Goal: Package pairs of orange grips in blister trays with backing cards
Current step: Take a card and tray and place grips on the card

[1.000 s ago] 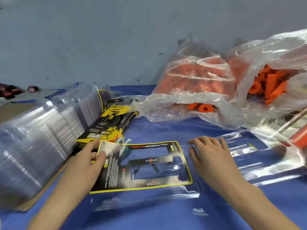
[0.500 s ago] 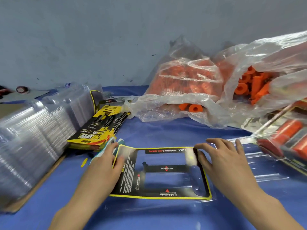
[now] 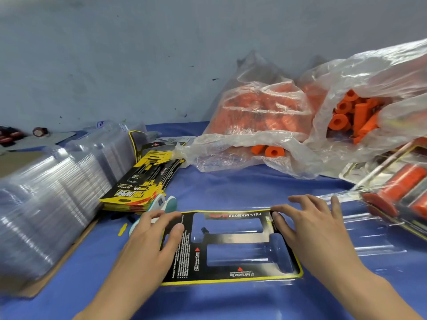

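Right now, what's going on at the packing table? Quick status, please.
Left hand and right hand flat on backing card, one at each end. Card lies over clear blister tray, no grips in it. Stapler-like tool beside left hand, not blocking.

My single head-worn wide-angle view looks forward and down across the blue worktop (image 3: 231, 181) toward the grey wall (image 3: 138, 54), close over the left hand (image 3: 147, 245) and right hand (image 3: 316, 229) at the bottom edge.
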